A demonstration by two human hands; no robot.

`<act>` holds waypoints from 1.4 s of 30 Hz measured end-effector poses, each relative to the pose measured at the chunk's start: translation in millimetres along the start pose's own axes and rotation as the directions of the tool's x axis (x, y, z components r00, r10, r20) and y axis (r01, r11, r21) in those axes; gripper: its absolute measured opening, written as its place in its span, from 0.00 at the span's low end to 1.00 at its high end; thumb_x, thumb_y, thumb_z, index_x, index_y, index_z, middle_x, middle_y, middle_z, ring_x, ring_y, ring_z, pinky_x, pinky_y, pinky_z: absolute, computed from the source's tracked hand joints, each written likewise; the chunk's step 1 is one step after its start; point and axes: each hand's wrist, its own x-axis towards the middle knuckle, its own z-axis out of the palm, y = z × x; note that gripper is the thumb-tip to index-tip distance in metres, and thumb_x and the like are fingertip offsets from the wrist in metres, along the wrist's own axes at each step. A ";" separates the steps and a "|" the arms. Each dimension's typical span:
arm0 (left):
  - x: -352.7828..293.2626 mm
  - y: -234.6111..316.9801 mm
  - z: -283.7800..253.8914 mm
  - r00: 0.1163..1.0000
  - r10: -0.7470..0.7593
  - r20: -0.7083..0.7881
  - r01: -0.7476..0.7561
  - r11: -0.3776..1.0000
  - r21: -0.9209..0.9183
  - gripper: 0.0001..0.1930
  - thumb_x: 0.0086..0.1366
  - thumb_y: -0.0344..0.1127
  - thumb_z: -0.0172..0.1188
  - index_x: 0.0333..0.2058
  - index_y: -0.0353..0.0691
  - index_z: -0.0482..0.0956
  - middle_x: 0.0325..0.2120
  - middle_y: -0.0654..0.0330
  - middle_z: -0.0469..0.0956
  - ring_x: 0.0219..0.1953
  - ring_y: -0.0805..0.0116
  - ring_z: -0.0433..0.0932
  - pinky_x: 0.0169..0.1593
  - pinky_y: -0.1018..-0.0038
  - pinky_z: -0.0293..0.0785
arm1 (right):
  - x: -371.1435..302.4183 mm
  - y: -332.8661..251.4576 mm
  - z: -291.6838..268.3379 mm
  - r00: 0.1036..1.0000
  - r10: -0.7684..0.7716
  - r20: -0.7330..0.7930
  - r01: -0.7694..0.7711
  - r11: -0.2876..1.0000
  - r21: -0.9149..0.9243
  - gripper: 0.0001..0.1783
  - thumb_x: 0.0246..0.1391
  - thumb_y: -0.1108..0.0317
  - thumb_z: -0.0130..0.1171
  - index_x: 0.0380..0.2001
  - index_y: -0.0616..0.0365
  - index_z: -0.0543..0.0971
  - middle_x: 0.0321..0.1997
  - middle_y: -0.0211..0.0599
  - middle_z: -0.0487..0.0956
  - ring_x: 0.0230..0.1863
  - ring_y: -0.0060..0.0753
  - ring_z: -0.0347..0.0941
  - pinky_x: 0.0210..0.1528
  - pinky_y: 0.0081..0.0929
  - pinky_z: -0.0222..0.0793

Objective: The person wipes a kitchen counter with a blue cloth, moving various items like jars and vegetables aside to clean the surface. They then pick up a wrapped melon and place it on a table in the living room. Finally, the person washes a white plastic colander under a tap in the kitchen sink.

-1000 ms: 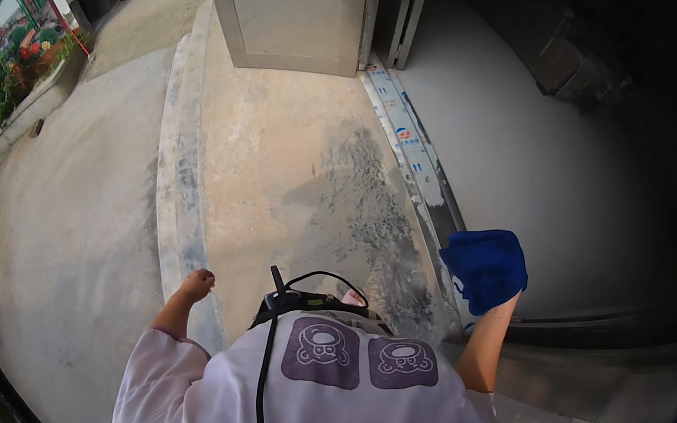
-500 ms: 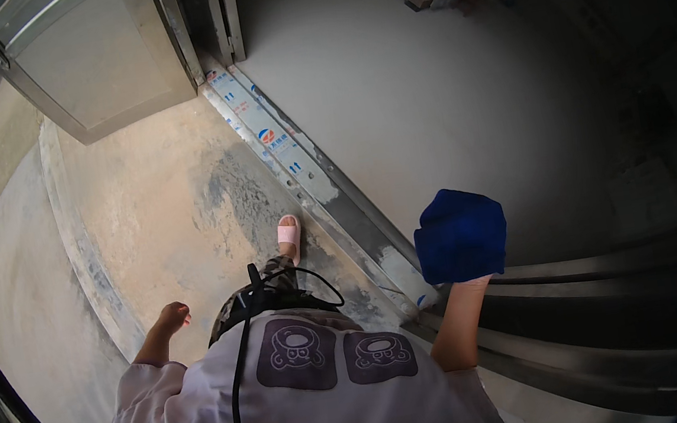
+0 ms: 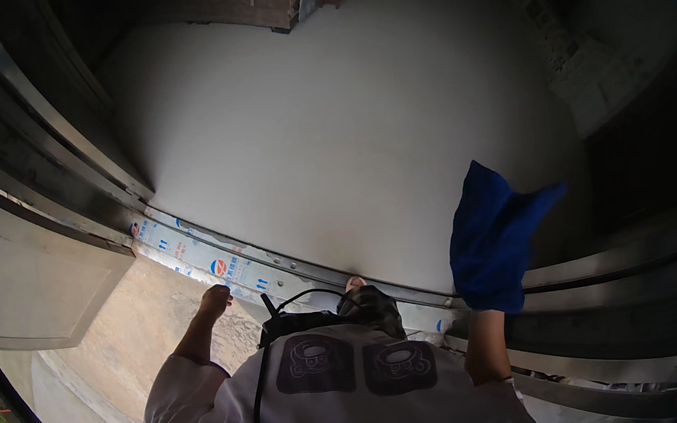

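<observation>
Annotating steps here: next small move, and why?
Likely bring the visible foot forward onto the room floor: its toes show at the sill, that floor lies ahead, and the blue cloth covering the right hand reaches that way.

Limp dark-blue cloth [image 3: 488, 246]: is looking matt and soft, creasing into folds (too dim for reading the weave).
Broad pale-grey floor [image 3: 342, 115]: is showing a smooth, matt face.
Film-covered pale threshold strip with blue and red print [image 3: 191, 251]: is showing a slight sheen.
Flat pale door panel [image 3: 52, 285]: is looking smooth and faintly glossy.
Tan outdoor ground [image 3: 137, 316]: is appearing rough and matt.
</observation>
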 end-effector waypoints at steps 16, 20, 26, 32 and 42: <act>204.8 218.7 88.8 0.958 -0.271 0.100 0.201 0.874 0.441 0.14 0.65 0.41 0.51 0.38 0.37 0.77 0.30 0.54 0.81 0.28 0.63 0.81 0.29 0.67 0.75 | 326.7 59.9 240.8 0.957 -0.217 0.194 0.163 0.952 0.259 0.08 0.34 0.70 0.57 0.24 0.53 0.75 0.26 0.39 0.75 0.31 0.42 0.73 0.30 0.32 0.70; 283.0 233.3 123.6 0.857 -0.515 0.019 0.492 0.828 0.268 0.15 0.66 0.42 0.48 0.39 0.37 0.77 0.33 0.53 0.81 0.31 0.61 0.82 0.32 0.67 0.76 | 413.7 72.3 292.3 0.942 -0.262 0.209 0.199 0.939 0.281 0.07 0.32 0.70 0.58 0.22 0.52 0.74 0.25 0.38 0.74 0.31 0.41 0.73 0.29 0.31 0.70; 471.0 304.6 182.9 0.810 -0.569 0.143 0.454 0.762 0.461 0.12 0.66 0.39 0.48 0.37 0.38 0.77 0.36 0.54 0.81 0.34 0.61 0.82 0.33 0.66 0.77 | 527.8 110.4 373.9 0.933 -0.169 0.319 0.132 0.982 0.135 0.07 0.30 0.71 0.59 0.19 0.52 0.73 0.23 0.37 0.74 0.29 0.40 0.72 0.28 0.30 0.69; 685.7 486.9 243.8 0.888 -0.406 0.218 0.281 0.852 0.442 0.10 0.66 0.36 0.47 0.35 0.40 0.77 0.32 0.55 0.81 0.31 0.62 0.82 0.29 0.69 0.77 | 654.7 160.0 420.9 0.943 0.048 0.329 -0.029 0.998 -0.064 0.07 0.27 0.72 0.59 0.17 0.51 0.73 0.21 0.36 0.73 0.28 0.38 0.72 0.27 0.29 0.68; 938.7 746.1 409.7 0.925 0.135 0.356 -0.271 0.889 0.368 0.12 0.65 0.38 0.48 0.38 0.36 0.75 0.29 0.54 0.81 0.28 0.65 0.81 0.35 0.69 0.77 | 827.2 242.5 580.0 0.956 0.123 0.266 -0.060 0.971 -0.233 0.08 0.23 0.72 0.61 0.12 0.50 0.72 0.19 0.33 0.72 0.27 0.35 0.71 0.24 0.27 0.67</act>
